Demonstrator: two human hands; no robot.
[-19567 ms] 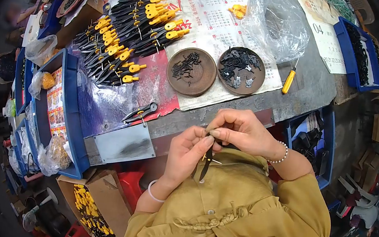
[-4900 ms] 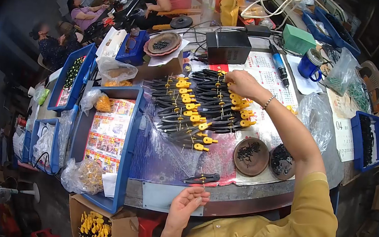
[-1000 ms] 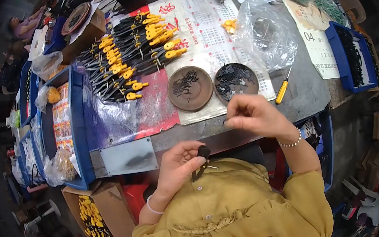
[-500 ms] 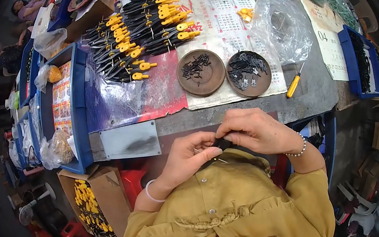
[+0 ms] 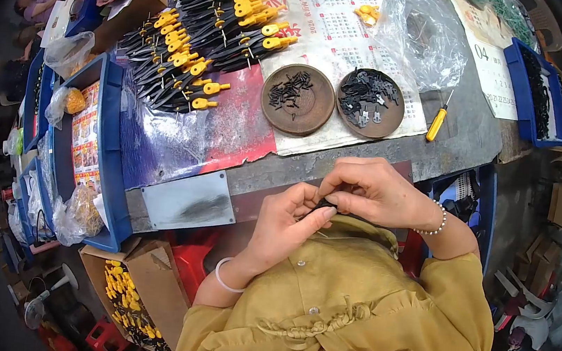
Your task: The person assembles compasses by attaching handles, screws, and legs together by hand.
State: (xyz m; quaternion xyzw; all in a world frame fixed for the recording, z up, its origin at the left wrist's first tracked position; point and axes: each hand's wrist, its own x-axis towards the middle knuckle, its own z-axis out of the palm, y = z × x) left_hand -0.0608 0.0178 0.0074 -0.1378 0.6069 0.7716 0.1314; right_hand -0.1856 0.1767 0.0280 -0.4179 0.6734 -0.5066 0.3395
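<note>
My left hand [image 5: 291, 224] is closed on a black part [image 5: 326, 204], mostly hidden by the fingers, in front of my chest. The fingertips of my right hand [image 5: 370, 192] pinch at the same part from the other side, so both hands meet there. Beyond them on the table lie two round dishes: the left dish [image 5: 312, 118] holds small black pieces [image 5: 291, 90], the right dish [image 5: 391, 124] holds flat black and silvery parts [image 5: 367, 93]. Rows of black tools with yellow ends [image 5: 199, 43] lie at the upper left.
A yellow-handled screwdriver [image 5: 436, 124] lies right of the dishes, near a clear plastic bag [image 5: 424, 39]. A blue tray [image 5: 109, 154] stands at the left edge. Below it is a cardboard box [image 5: 158, 287] of yellow and black pieces. Another blue tray [image 5: 552, 142] stands at the right.
My right hand has come from near the dishes to meet my left hand at the black part. Since half a second ago, both hands have stayed together and the part has become more hidden.
</note>
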